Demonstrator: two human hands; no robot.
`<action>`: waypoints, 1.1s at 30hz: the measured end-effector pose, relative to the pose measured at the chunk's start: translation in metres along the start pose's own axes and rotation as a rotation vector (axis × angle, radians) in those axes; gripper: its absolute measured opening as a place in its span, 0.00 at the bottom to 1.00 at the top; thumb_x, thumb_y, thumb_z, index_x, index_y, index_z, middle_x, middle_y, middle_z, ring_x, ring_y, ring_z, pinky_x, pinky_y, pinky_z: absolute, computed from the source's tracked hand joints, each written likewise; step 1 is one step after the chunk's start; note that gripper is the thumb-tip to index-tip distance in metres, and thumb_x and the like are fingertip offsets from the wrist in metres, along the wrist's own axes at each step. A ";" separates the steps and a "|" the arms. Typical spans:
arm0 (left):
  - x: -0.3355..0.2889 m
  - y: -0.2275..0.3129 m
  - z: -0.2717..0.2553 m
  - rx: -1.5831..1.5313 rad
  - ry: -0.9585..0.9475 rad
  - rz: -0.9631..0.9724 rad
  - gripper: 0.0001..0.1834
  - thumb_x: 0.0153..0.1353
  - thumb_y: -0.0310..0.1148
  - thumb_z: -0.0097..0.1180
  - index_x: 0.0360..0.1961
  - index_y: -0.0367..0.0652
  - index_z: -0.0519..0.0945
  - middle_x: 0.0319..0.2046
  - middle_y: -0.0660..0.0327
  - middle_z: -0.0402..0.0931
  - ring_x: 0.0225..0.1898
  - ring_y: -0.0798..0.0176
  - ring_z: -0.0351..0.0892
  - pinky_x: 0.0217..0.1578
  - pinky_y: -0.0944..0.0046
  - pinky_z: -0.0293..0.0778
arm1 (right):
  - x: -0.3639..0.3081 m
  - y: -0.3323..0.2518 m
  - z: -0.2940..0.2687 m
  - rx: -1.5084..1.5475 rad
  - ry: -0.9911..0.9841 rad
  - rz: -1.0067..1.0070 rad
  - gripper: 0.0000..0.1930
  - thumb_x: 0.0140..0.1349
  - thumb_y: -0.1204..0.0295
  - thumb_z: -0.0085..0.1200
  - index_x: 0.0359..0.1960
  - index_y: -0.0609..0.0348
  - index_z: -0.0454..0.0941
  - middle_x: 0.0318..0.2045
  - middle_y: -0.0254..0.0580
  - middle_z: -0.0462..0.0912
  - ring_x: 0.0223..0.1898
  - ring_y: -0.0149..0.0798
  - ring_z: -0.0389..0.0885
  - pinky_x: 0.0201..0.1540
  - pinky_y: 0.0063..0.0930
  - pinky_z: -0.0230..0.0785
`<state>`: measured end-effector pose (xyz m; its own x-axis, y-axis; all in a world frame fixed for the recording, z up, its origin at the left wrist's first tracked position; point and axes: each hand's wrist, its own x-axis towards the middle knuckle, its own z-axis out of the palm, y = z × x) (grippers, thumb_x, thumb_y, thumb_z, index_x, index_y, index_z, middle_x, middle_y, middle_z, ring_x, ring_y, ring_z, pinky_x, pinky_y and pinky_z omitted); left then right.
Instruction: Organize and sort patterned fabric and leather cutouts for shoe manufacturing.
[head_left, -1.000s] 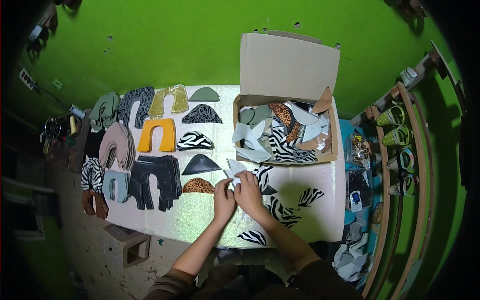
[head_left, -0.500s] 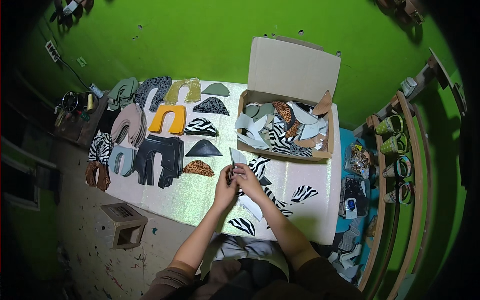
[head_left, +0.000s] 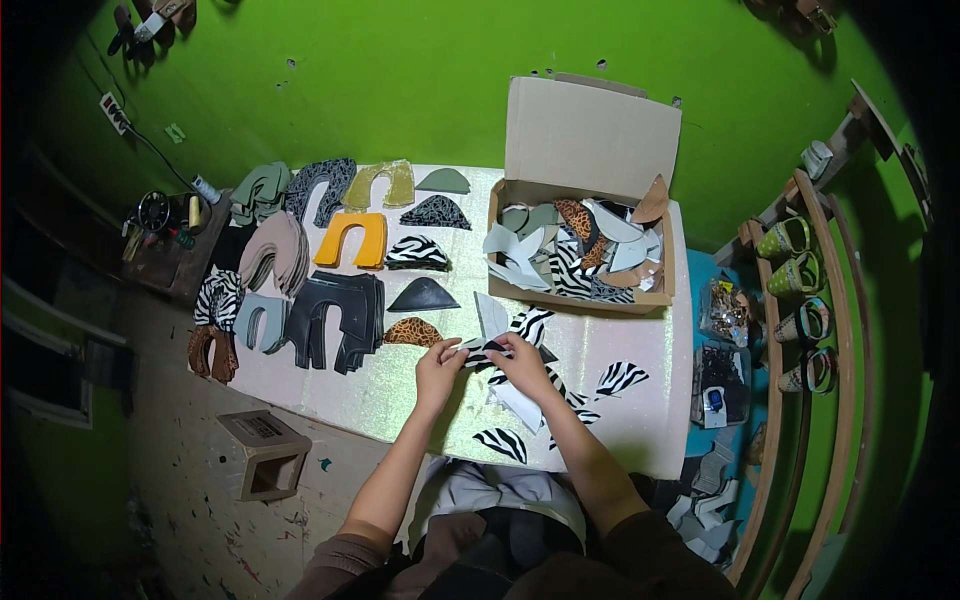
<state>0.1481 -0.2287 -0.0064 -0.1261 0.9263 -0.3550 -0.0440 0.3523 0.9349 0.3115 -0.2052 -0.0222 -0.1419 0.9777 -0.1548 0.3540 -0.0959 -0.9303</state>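
Between my two hands I hold a zebra-striped cut piece (head_left: 482,353), its printed side facing up. My left hand (head_left: 438,372) pinches its left end, and my right hand (head_left: 518,362) grips the right end. Around and beneath them lie loose zebra-striped pieces (head_left: 500,444) and pale offcuts (head_left: 518,402). Left of my hands runs a column of half-moon pieces: a leopard-print one (head_left: 412,331), a black one (head_left: 423,294), a zebra stack (head_left: 418,252), a dark patterned one (head_left: 437,212) and a green one (head_left: 443,180).
Stacks of U-shaped pieces, including black (head_left: 335,312) and yellow-orange (head_left: 350,240), cover the table's left. An open cardboard box (head_left: 583,300) full of cut pieces stands at the back right. Sandals (head_left: 784,238) hang on a wooden rack (head_left: 835,390) to the right. A wooden stool (head_left: 263,452) stands on the floor.
My hands have moved apart, and the piece between them has turned from edge-on to flat, showing its zebra print. The whole view has shifted slightly.
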 end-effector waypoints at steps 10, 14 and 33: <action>0.037 0.005 -0.038 0.116 0.002 0.180 0.15 0.58 0.24 0.55 0.47 0.32 0.73 0.35 0.58 0.78 0.30 0.72 0.77 0.31 0.74 0.73 | 0.017 -0.034 0.025 -0.074 0.102 -0.128 0.23 0.52 0.79 0.56 0.52 0.60 0.68 0.44 0.50 0.71 0.33 0.47 0.77 0.38 0.33 0.70; 0.055 0.039 -0.054 0.430 0.010 0.246 0.19 0.55 0.26 0.59 0.48 0.33 0.74 0.39 0.56 0.78 0.34 0.69 0.77 0.33 0.70 0.73 | 0.046 -0.032 0.041 -0.195 0.167 -0.342 0.20 0.52 0.80 0.55 0.49 0.61 0.71 0.41 0.46 0.71 0.35 0.42 0.77 0.36 0.28 0.71; 0.169 0.076 -0.103 1.032 0.073 0.827 0.18 0.53 0.31 0.56 0.45 0.37 0.75 0.41 0.54 0.75 0.46 0.51 0.71 0.48 0.56 0.66 | 0.160 -0.076 0.083 -0.570 0.305 -0.444 0.15 0.51 0.71 0.57 0.42 0.57 0.75 0.40 0.44 0.72 0.48 0.48 0.68 0.48 0.40 0.64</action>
<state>0.0218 -0.0594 0.0052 0.1949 0.9178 0.3460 0.8362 -0.3399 0.4304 0.1856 -0.0570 -0.0040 -0.1500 0.9182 0.3667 0.7551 0.3458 -0.5570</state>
